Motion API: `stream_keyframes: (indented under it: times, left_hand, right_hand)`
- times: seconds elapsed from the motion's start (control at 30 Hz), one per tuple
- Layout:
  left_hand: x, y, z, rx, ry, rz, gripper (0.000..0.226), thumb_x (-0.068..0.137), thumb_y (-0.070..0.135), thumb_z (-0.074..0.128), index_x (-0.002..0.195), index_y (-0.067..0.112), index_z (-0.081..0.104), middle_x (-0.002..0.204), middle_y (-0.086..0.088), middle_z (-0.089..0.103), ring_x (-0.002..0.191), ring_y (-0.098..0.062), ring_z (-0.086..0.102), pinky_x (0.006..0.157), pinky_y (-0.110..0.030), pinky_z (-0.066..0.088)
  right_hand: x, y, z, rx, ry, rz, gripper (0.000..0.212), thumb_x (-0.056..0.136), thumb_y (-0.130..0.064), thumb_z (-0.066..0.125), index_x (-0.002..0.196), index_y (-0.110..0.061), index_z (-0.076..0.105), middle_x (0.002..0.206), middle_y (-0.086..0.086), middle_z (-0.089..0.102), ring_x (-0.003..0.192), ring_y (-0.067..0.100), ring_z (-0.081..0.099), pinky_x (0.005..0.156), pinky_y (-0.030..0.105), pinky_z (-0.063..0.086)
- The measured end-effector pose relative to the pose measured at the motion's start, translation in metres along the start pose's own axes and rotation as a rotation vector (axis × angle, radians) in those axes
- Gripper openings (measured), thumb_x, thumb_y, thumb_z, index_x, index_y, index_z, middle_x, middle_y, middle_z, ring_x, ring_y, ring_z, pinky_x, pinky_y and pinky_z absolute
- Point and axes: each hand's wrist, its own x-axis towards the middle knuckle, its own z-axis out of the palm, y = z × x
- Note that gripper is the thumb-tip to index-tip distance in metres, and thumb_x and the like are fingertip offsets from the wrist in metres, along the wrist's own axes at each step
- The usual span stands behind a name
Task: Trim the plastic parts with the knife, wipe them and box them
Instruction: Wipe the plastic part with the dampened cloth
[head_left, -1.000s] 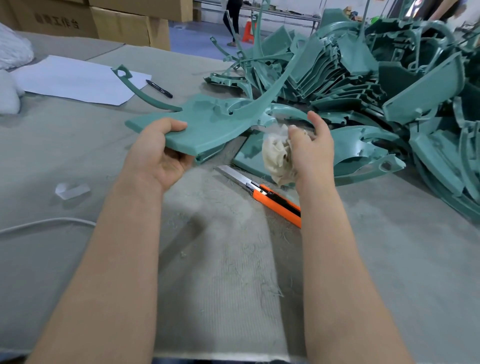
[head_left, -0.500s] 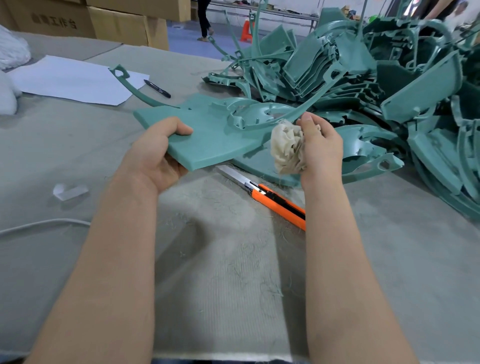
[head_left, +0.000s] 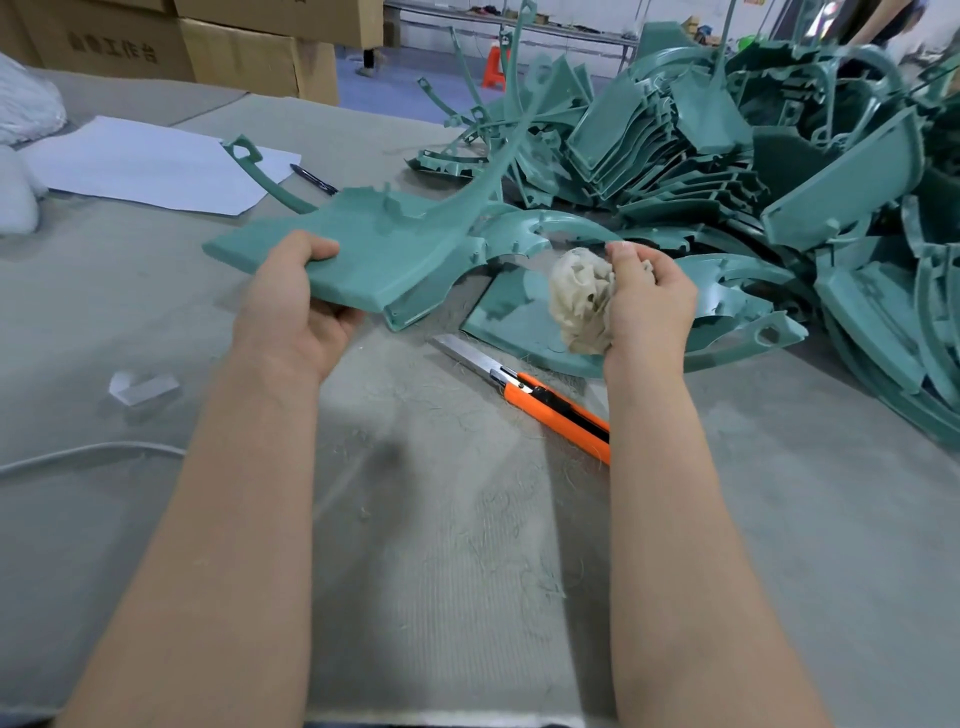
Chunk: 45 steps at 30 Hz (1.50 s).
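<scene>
My left hand (head_left: 296, 312) grips a teal plastic part (head_left: 384, 249) by its flat, matte panel end. The thumb lies on top and the fingers (head_left: 345, 314) curl underneath, holding it tilted above the table (head_left: 441, 571). From the panel a thin curved arm sweeps up toward the heap (head_left: 727, 156) of the same teal mouldings, a tangle of ribbed shells and hooked strips on the right. My right hand (head_left: 649, 306) clenches a crumpled off-white rag (head_left: 582, 301), soft and wrinkled, near the part's ringed, cut-out end; I cannot tell whether it touches. Under the rag lies another flat teal piece (head_left: 509, 317). Just beside its near edge the knife (head_left: 540, 397) rests on the table, with a bare steel blade run out of an orange-and-black handle. The grey table covering is ribbed and strewn with fine pale shavings.
</scene>
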Motion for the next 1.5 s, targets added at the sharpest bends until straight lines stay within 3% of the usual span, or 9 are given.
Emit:
stream_keyframes:
  times: [0.13, 0.33, 0.43, 0.53, 0.6, 0.7, 0.9, 1.2, 1.5]
  left_hand:
    - [-0.002, -0.003, 0.002, -0.027, 0.011, 0.047, 0.013, 0.089, 0.001, 0.048, 0.092, 0.009, 0.058, 0.069, -0.002, 0.072, 0.069, -0.017, 0.07, 0.058, -0.025, 0.056]
    - [-0.003, -0.004, 0.004, -0.023, -0.001, 0.049, 0.013, 0.089, 0.0, 0.049, 0.092, 0.009, 0.058, 0.069, -0.002, 0.072, 0.071, -0.018, 0.07, 0.059, -0.025, 0.056]
    - [-0.003, -0.004, 0.003, -0.038, -0.009, 0.044, 0.013, 0.088, -0.001, 0.05, 0.093, 0.008, 0.058, 0.074, -0.004, 0.072, 0.072, -0.019, 0.07, 0.057, -0.025, 0.055]
    - [-0.003, -0.006, 0.004, -0.051, -0.079, 0.028, 0.014, 0.089, -0.002, 0.05, 0.094, 0.008, 0.059, 0.077, -0.005, 0.073, 0.076, -0.019, 0.07, 0.061, -0.027, 0.057]
    - [-0.005, -0.013, 0.011, -0.021, -0.164, 0.009, 0.014, 0.091, -0.003, 0.05, 0.095, 0.007, 0.06, 0.082, -0.006, 0.073, 0.08, -0.019, 0.07, 0.066, -0.029, 0.059]
    - [-0.01, -0.031, 0.022, 0.104, -0.294, 0.009, 0.015, 0.093, -0.001, 0.05, 0.097, 0.007, 0.061, 0.081, -0.005, 0.073, 0.073, -0.016, 0.07, 0.062, -0.028, 0.058]
    - [-0.011, -0.041, 0.026, 0.234, -0.431, -0.014, 0.025, 0.093, -0.003, 0.05, 0.115, 0.006, 0.059, 0.1, -0.007, 0.072, 0.083, -0.016, 0.071, 0.064, -0.028, 0.057]
    - [-0.016, -0.031, 0.021, 0.355, -0.545, -0.105, 0.019, 0.091, 0.0, 0.053, 0.104, 0.012, 0.061, 0.088, 0.001, 0.075, 0.077, -0.011, 0.072, 0.058, -0.023, 0.056]
    - [-0.013, -0.015, 0.01, 0.384, -0.5, -0.202, 0.024, 0.085, 0.004, 0.057, 0.107, 0.012, 0.061, 0.088, 0.001, 0.075, 0.074, -0.009, 0.072, 0.051, -0.019, 0.055]
  right_hand:
    - [-0.004, 0.002, 0.005, -0.179, -0.131, -0.065, 0.013, 0.093, -0.023, 0.062, 0.083, -0.027, 0.069, 0.079, -0.015, 0.064, 0.077, 0.0, 0.058, 0.072, 0.024, 0.051]
    - [-0.005, 0.002, 0.008, -0.316, -0.16, -0.113, 0.009, 0.092, -0.026, 0.063, 0.086, -0.02, 0.061, 0.091, -0.003, 0.064, 0.09, 0.016, 0.062, 0.088, 0.039, 0.053]
    - [-0.009, 0.001, 0.008, -0.353, -0.173, -0.144, 0.037, 0.098, -0.035, 0.053, 0.076, -0.008, 0.066, 0.067, 0.002, 0.056, 0.067, 0.014, 0.051, 0.068, 0.033, 0.045]
    - [-0.016, -0.005, 0.009, -0.183, -0.145, 0.001, 0.052, 0.101, -0.044, 0.042, 0.062, -0.011, 0.046, 0.056, -0.001, 0.049, 0.055, 0.014, 0.046, 0.061, 0.028, 0.041]
    - [-0.029, -0.012, 0.021, 0.097, -0.314, 0.202, 0.046, 0.101, -0.048, 0.041, 0.082, -0.01, 0.059, 0.078, 0.004, 0.068, 0.069, 0.018, 0.065, 0.071, 0.033, 0.055]
    - [-0.058, -0.01, 0.051, 0.256, -0.479, 0.21, 0.03, 0.101, -0.017, 0.051, 0.123, 0.002, 0.052, 0.119, 0.021, 0.065, 0.103, 0.032, 0.067, 0.094, 0.047, 0.053]
    - [-0.049, -0.003, 0.052, 0.227, -0.186, 0.121, 0.019, 0.102, -0.016, 0.048, 0.086, -0.013, 0.057, 0.101, 0.014, 0.069, 0.1, 0.033, 0.067, 0.091, 0.053, 0.053]
    - [-0.026, 0.001, 0.034, 0.124, -0.005, -0.098, 0.022, 0.1, -0.026, 0.05, 0.081, -0.016, 0.045, 0.078, 0.0, 0.053, 0.07, 0.014, 0.051, 0.07, 0.036, 0.047]
    - [-0.011, 0.005, 0.02, 0.153, 0.012, -0.164, 0.022, 0.103, -0.021, 0.044, 0.083, -0.016, 0.05, 0.083, 0.005, 0.055, 0.077, 0.017, 0.052, 0.075, 0.037, 0.049]
